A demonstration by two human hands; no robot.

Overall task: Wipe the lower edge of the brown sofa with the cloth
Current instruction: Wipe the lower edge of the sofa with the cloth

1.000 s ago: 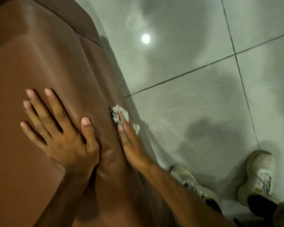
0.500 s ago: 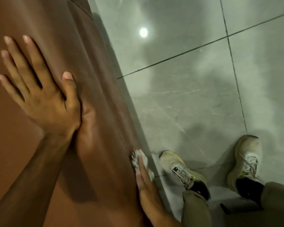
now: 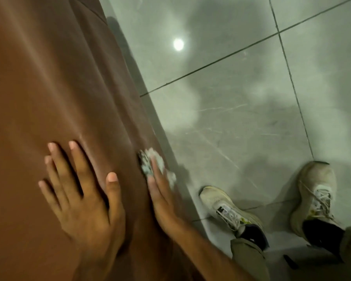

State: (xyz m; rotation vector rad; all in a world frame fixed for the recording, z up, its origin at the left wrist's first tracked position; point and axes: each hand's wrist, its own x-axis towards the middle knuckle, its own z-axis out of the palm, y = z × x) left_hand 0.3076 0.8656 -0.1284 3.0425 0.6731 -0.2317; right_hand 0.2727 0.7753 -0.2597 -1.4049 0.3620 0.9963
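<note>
The brown sofa (image 3: 55, 82) fills the left half of the view, its front face dropping to the floor along a diagonal edge. My left hand (image 3: 83, 199) lies flat on the sofa's top with its fingers spread. My right hand (image 3: 162, 201) reaches down the sofa's front face and presses a crumpled white cloth (image 3: 153, 163) against the leather near the lower edge. The cloth is partly hidden under my fingers.
Glossy grey floor tiles (image 3: 241, 122) with dark grout lines lie to the right, reflecting a ceiling light (image 3: 178, 44). My two feet in worn beige sneakers, the left (image 3: 225, 207) and the right (image 3: 316, 191), stand close to the sofa's base.
My right hand has slid the cloth forward along the sofa's lower front, away from my feet. My left hand stays flat on the sofa; the view has shifted.
</note>
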